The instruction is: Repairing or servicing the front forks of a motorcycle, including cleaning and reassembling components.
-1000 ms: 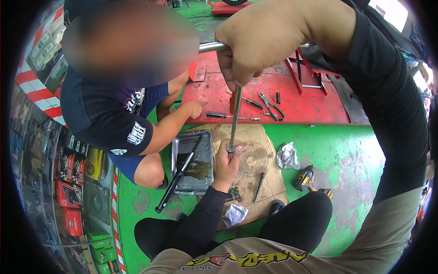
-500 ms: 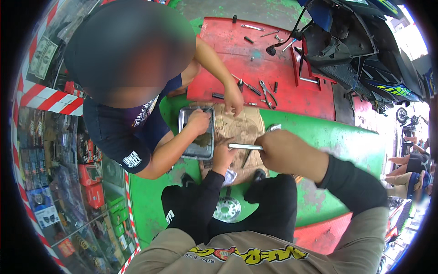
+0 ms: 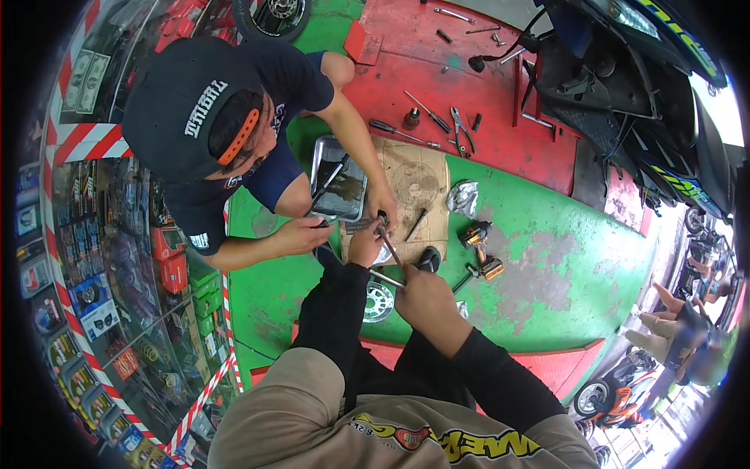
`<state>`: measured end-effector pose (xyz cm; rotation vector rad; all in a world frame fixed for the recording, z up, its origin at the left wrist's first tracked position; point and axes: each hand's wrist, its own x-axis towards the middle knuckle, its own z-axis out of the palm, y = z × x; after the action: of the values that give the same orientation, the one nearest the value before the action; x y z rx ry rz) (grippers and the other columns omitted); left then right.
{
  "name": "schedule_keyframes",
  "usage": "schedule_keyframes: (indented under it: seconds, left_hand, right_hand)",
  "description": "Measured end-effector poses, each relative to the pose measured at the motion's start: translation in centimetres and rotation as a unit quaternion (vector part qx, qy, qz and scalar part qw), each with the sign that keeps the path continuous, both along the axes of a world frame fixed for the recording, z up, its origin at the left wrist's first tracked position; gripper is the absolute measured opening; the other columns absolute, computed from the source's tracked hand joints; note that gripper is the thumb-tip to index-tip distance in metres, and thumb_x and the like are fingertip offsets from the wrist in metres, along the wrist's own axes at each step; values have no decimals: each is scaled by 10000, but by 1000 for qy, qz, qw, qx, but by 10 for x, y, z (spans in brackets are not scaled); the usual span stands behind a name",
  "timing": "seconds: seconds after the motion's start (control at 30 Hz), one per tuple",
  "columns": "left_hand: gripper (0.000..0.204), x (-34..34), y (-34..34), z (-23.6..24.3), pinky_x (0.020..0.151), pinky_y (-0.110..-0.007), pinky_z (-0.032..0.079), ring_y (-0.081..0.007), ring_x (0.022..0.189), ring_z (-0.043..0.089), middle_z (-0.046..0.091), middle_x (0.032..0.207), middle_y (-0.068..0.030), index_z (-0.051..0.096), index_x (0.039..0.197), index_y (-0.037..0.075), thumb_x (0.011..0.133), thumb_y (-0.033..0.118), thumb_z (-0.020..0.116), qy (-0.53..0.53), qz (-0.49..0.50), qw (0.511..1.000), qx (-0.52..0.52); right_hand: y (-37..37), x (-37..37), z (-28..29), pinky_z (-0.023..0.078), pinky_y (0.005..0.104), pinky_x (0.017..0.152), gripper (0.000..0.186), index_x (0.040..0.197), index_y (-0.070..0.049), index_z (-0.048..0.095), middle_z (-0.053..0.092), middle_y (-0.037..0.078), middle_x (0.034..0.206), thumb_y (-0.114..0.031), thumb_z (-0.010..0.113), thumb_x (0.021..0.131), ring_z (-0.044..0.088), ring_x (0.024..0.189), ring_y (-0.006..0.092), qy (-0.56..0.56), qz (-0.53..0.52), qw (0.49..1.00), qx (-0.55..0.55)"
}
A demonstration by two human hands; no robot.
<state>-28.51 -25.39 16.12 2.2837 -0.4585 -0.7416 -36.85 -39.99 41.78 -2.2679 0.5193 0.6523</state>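
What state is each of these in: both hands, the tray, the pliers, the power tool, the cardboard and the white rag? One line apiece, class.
Left hand: curled, its grip partly hidden
Right hand: closed around a metal tool
Tray: wet inside with dark liquid
Pliers: lying with handles spread apart
Power tool: lying on its side
Cardboard: flat, stained
White rag: crumpled

The right fingers (image 3: pixel 416 294) grip what looks like a metal T-handle (image 3: pixel 387 279).
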Motion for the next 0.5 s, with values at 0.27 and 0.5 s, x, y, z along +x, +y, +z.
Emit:
schedule_keyframes:
  seconds: [0.27,0.5]
  left_hand:
    - [566,-25,31,-8,783,-450,556,-391,900,707,720,1006,-230,519,1429,67,900,179,686,77,60,994,-41]
    - [172,-8,21,80,589,-328,566,-186,646,713,737,872,-106,655,993,-2,972,169,657,471,160,856,-137]
  right_hand:
    - [10,27,22,575,483,715,215,1000,23,613,701,237,797,-92,590,819,715,774,394,75,30,996,-30]
    - [31,25,7,554,517,699,197,1035,-31,624,703,209,792,-162,570,898,703,756,396,97,-28,990,-101]
